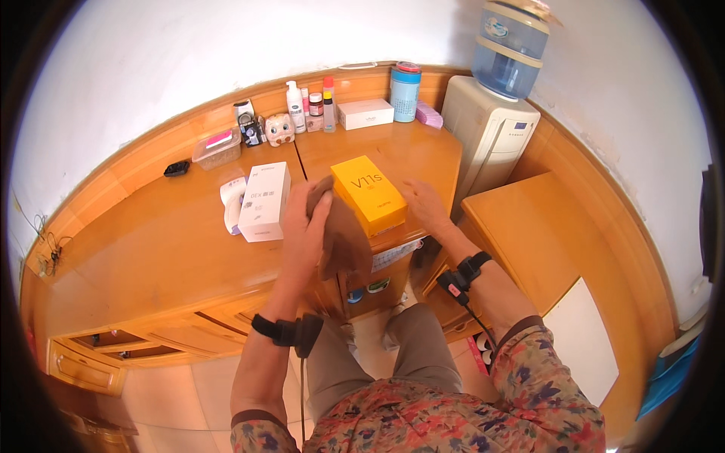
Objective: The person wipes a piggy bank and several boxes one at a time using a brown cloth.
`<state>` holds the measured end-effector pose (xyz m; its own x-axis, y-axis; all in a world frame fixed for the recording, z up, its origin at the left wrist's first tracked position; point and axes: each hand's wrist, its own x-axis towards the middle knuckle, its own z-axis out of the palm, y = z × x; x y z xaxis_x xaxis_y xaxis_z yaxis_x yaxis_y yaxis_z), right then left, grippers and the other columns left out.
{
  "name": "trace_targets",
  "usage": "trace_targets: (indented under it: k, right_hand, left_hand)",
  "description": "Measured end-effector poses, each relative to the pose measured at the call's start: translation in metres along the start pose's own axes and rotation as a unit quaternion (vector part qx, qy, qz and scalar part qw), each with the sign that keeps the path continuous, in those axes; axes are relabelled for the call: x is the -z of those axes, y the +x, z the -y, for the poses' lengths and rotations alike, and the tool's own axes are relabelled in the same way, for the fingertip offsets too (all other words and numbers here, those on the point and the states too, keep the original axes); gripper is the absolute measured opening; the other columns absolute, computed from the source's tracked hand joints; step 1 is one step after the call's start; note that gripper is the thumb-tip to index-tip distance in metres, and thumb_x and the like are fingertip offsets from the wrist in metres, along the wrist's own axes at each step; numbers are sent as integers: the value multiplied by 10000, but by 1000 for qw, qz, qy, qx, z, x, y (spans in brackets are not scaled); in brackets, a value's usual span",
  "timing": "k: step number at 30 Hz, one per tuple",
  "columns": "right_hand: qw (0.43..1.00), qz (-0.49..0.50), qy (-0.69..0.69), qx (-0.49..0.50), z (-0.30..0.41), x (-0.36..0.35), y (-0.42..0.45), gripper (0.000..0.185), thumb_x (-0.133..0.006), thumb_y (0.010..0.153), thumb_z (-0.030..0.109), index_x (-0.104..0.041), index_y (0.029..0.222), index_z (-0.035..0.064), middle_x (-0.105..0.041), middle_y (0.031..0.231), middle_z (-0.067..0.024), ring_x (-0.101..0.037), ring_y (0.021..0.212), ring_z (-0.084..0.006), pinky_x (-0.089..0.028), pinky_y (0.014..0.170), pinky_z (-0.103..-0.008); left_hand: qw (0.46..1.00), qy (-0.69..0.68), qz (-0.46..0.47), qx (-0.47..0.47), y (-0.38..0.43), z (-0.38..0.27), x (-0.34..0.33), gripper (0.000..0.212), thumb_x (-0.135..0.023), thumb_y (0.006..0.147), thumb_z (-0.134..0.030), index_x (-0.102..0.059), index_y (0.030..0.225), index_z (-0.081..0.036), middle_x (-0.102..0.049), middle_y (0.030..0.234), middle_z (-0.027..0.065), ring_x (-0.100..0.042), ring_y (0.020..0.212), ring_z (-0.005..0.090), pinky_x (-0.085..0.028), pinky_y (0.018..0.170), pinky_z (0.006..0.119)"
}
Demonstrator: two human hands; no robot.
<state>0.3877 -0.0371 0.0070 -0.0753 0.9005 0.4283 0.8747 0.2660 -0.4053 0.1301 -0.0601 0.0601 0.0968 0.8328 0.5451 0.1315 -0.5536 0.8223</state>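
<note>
My left hand [304, 225] grips a brown cloth [344, 238] that hangs down in front of the wooden cabinet's edge. Just right of the cloth, a yellow realme phone box [369, 195] lies on the cabinet top [170, 243]. My right hand [422, 203] is beside the box's right side, fingers apart and holding nothing; whether a fingertip touches the box I cannot tell. Left of my left hand is a white phone box [264, 201], with a white and purple device [231, 205] partly hidden behind it.
Along the back stand a plastic container [218, 150], a cat-like figurine [279, 129], a white pump bottle [295, 107], a white vivo box [365, 114], a blue canister [405, 93] and a purple packet [429, 115]. A water dispenser [493, 133] is at the right, near a lower wooden surface [527, 226].
</note>
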Motion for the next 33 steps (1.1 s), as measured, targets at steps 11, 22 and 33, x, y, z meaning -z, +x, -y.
trace_targets:
  k: [11, 22, 33]
  right_hand:
    - [827, -95, 517, -200, 19, -64, 12, 314, -420, 907, 271, -528, 1070, 26, -560, 1007, -206, -531, 883, -348, -434, 761, -378]
    - [909, -201, 343, -123, 6, -69, -5, 276, -397, 926, 242, -524, 1082, 52, -573, 944, -221, -549, 857, -388, -444, 733, -388]
    - [921, -241, 283, -114, 20, -60, -9, 228, -429, 891, 157, -562, 1040, 46, -592, 943, -195, -565, 875, -380, -464, 758, -397]
  left_hand:
    - [903, 390, 119, -134, 13, 58, -93, 394, -518, 867, -218, -465, 1234, -84, -388, 1337, 135, -317, 1269, 315, -253, 996, 534]
    - [868, 437, 228, -59, 53, 69, -105, 413, -388, 920, -325, -442, 1272, -116, -340, 1398, 80, -252, 1322, 289, -151, 1044, 567]
    - [857, 472, 201, 42, 136, 138, -86, 406, -336, 921, -378, -510, 1177, -115, -513, 1223, 137, -474, 1130, 324, -295, 970, 501]
